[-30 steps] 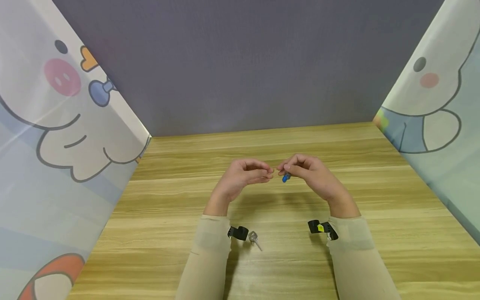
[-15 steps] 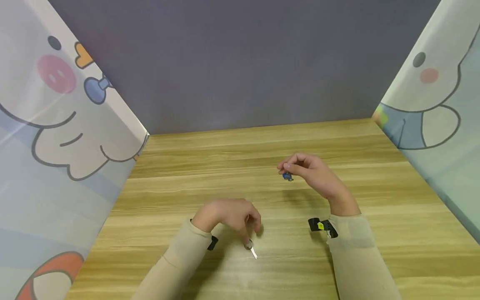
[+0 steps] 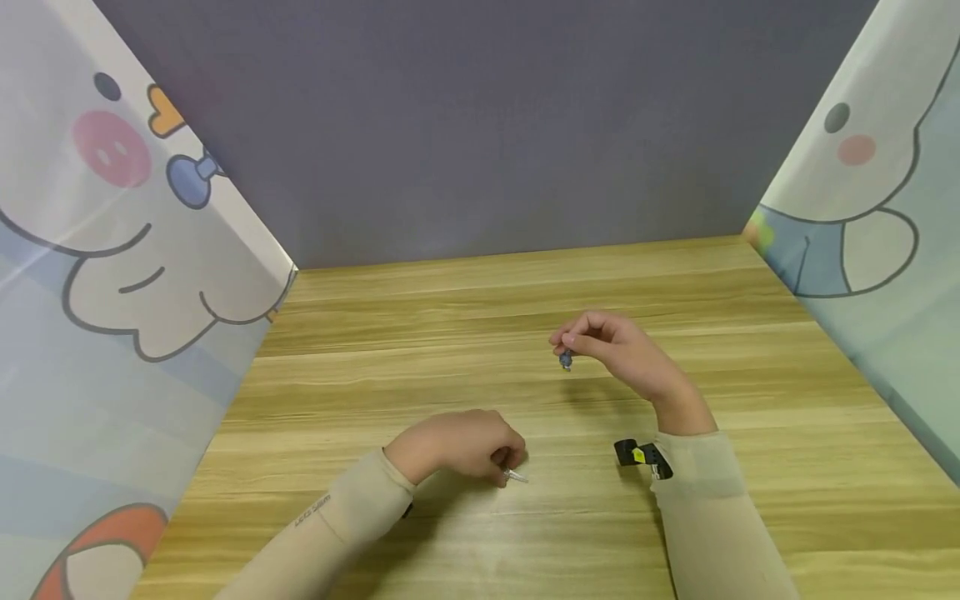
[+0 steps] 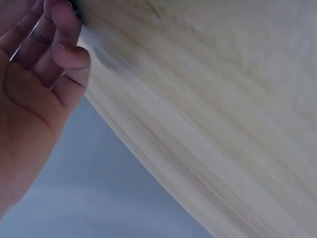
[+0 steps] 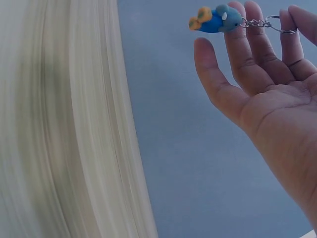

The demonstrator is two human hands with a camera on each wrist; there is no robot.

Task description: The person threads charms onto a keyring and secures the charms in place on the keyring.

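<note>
My right hand (image 3: pixel 618 352) is raised over the table, its thumb and forefinger pinching the split ring (image 5: pixel 282 30) of a keychain. From that ring a short chain leads to a small blue elephant-like figure (image 5: pixel 218 21) with yellow feet, which hangs below the fingers in the head view. Lower and nearer to me, my left hand (image 3: pixel 468 443) pinches a small silver key (image 3: pixel 517 477) close over the wood. The key's head is hidden by the fingers, and its blade points right. In the left wrist view, the left hand (image 4: pixel 44 84) has its fingers bent.
The wood-grain table (image 3: pixel 360 333) runs back to a dark grey panel (image 3: pixel 510 125). Cartoon-printed walls stand at the left (image 3: pixel 150 308) and right (image 3: pixel 885 250). A black wrist device (image 3: pixel 637 454) sits at the right sleeve.
My left hand has moved from beside the right hand down toward me and picked up the key from the table. My right hand stays nearly in place while the figure swings and turns.
</note>
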